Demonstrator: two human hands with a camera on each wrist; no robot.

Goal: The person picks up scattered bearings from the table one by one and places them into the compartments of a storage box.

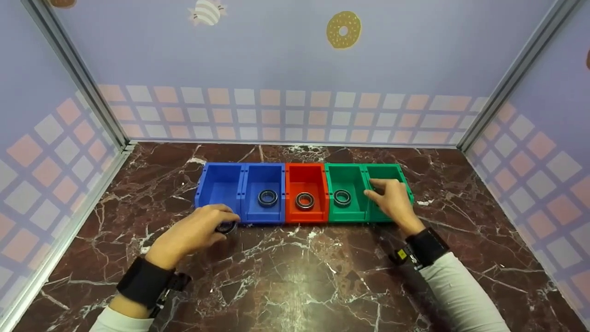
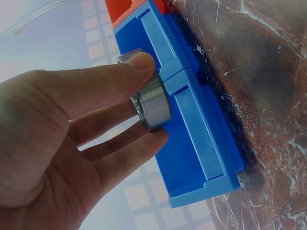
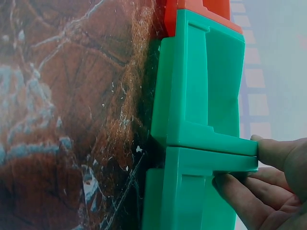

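My left hand (image 1: pixel 196 230) pinches a steel ball bearing (image 2: pixel 157 105) between thumb and fingers, just in front of the leftmost blue bin (image 1: pixel 221 184). In the left wrist view the bearing is tilted on edge above the bin's front lip. At the other end of the row, my right hand (image 1: pixel 392 200) grips the adjoining side walls of the two green bins (image 3: pixel 211 149), thumb on one side and fingers on the other. Single bearings lie flat in the second blue bin (image 1: pixel 268 198), the red bin (image 1: pixel 304 201) and the inner green bin (image 1: pixel 342 198).
The bins stand side by side in one row on a dark red marbled tabletop (image 1: pixel 295 276). Behind them rises a lilac wall (image 1: pixel 276 60) with a checked band, and side panels flank the table. A wrist strap with a small camera (image 1: pixel 426 249) sits on each arm.
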